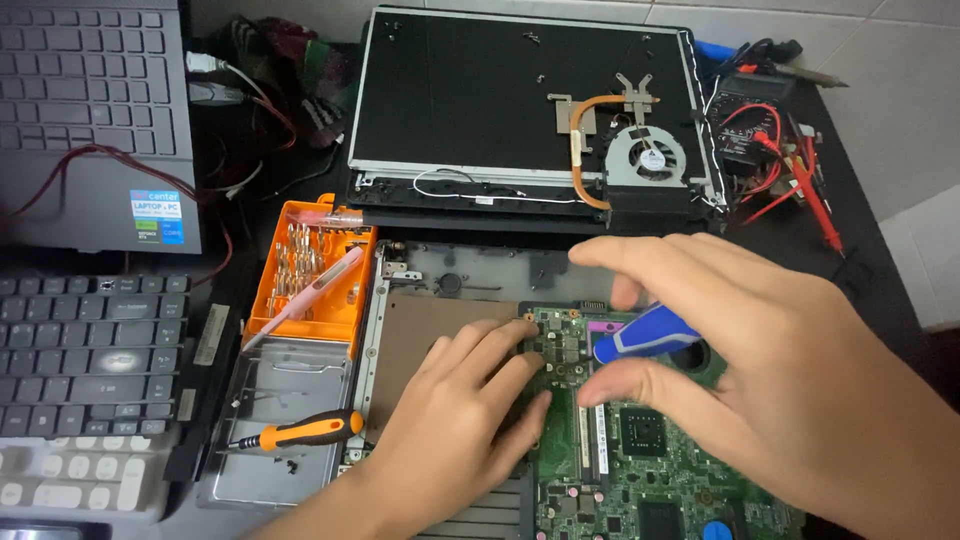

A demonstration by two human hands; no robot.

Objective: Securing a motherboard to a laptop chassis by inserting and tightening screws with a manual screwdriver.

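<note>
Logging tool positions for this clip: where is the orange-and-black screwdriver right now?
In the head view, the orange-and-black screwdriver lies lower left in the grey metal tray, below the orange bit case and just left of the left hand.

An electronics repair bench: an opened laptop's green motherboard (640,440) lies at lower centre, an orange screwdriver bit set (312,270) sits left of it, and a multimeter (752,125) with red leads rests at upper right.

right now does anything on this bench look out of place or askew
The fan with its copper heat pipe lies loose on the detached laptop lid, off the green motherboard under the left hand and right hand. An orange-handled screwdriver lies slantwise in the metal tray.
</note>
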